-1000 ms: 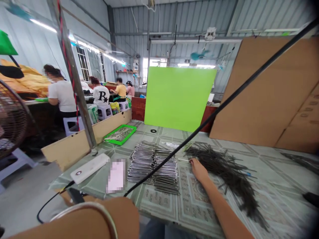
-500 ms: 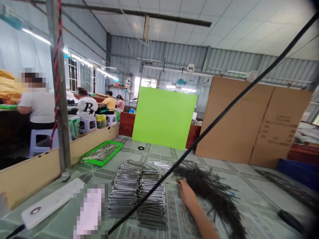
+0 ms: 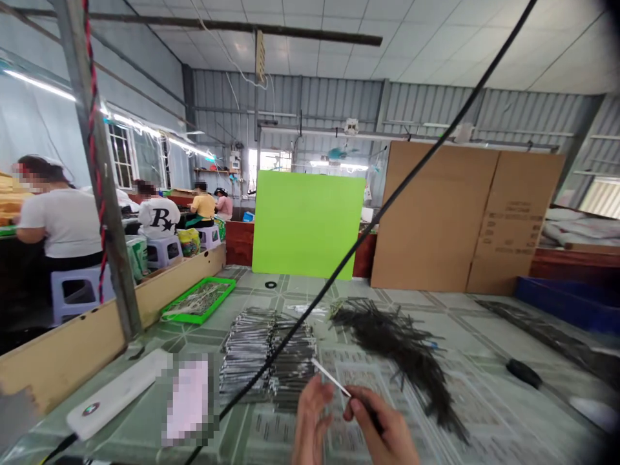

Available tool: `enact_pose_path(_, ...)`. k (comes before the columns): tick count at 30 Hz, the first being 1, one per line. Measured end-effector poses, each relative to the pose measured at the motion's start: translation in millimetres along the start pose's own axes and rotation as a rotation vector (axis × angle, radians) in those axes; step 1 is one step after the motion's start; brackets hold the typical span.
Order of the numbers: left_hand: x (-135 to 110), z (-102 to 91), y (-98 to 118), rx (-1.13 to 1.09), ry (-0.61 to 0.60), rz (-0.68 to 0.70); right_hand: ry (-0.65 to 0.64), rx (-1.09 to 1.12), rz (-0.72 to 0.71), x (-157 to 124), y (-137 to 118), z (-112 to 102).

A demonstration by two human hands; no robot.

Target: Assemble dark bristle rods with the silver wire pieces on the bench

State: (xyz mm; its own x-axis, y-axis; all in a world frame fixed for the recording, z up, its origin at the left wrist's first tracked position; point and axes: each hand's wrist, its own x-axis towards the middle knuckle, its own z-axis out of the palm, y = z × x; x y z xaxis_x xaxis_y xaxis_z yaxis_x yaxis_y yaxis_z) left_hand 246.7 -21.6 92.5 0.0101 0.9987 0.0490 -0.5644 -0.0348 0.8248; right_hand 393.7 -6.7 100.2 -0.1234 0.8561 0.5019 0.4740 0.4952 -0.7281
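Observation:
My right hand (image 3: 380, 423) is closed, with thumb and fingers pinching the lower end of a thin, pale stick (image 3: 331, 376) that slants up to the left. Beside it my left hand (image 3: 312, 416) is raised with its fingers apart and slightly bent, just below the stick and not gripping it. Behind the hands lie two side-by-side rows of silvery thin rods (image 3: 247, 352), stacked across the table. A loose heap of dark thin strips (image 3: 407, 355) spreads to the right. What the pale stick is exactly cannot be made out.
A green tray (image 3: 227, 298) of thin pieces stands back left, near a metal post (image 3: 113, 226). A white elongated device (image 3: 119, 391) lies front left. A black cable (image 3: 358, 242) crosses the view. A cardboard sheet (image 3: 431, 219) and a green panel (image 3: 307, 223) stand behind.
My right hand has moved from the dark heap's edge toward me and now holds the pale stick up. My left hand has come into view beside it. The camera view has shifted to the right.

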Motion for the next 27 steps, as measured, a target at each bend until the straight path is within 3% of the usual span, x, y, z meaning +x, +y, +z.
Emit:
enact_pose_path(2,2.6,13.4,9.5,-0.243,0.016,0.058,-0.025,0.029,-0.027,-14.1,-18.5,11.5)
enact_pose_path(6,-2.1,31.3,41.3,-0.458,0.107,0.080,0.013,0.099,-0.021,-25.1,-31.8,19.2)
enact_pose_path(9,-5.3,30.5,61.6,-0.578,0.151,0.126,0.051,0.081,-0.031,-26.4,-34.5,14.8)
enact_pose_path(11,-4.7,25.0,68.5,-0.622,0.154,0.172,-0.009,0.055,-0.061,-24.6,-35.7,13.8)
enact_pose_path(16,0.1,11.3,69.0,-0.633,0.169,0.214,-0.079,0.035,-0.130,-17.5,-35.7,27.7)
enact_pose_path(27,7.3,-1.2,62.5,-0.651,0.164,0.242,-0.203,-0.017,-0.019,-13.0,-30.4,31.7)
